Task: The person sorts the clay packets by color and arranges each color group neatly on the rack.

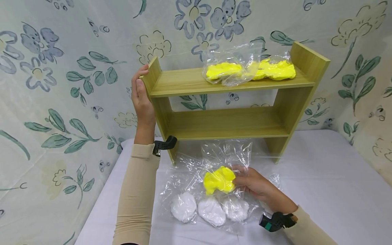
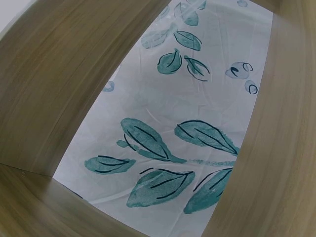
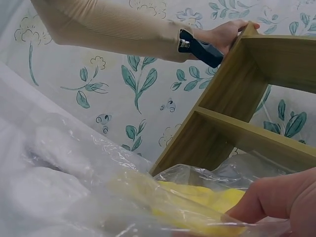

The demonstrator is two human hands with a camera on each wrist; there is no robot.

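Head view: right hand [image 1: 255,183] has its grip clamped on a bagged yellow lump [image 1: 218,180], pinching at the lump's right edge through clear plastic. Lump sits right at the fingertips, on the left side of the grip, below the front of the shelf unit [image 1: 228,124] and just behind three bagged white lumps [image 1: 211,211]. Those lie side by side on the white surface [image 1: 318,170], with loose plastic around them. Can't tell from where I stand whether the yellow one touches anything underneath.

Right wrist view agrees: one digit against the plastic at the yellow lump, white ones off to the left, shelf unit beyond.

Left hand [image 1: 143,97] is up at the shelf unit's left side panel [image 1: 152,76], grip clamped on it near the top, thumb in front. Left wrist view: wood boards and patterned cloth [image 2: 163,108].

Top shelf carries more yellow lumps in clear bags [image 1: 275,70], middle to right end, well apart from both hands.
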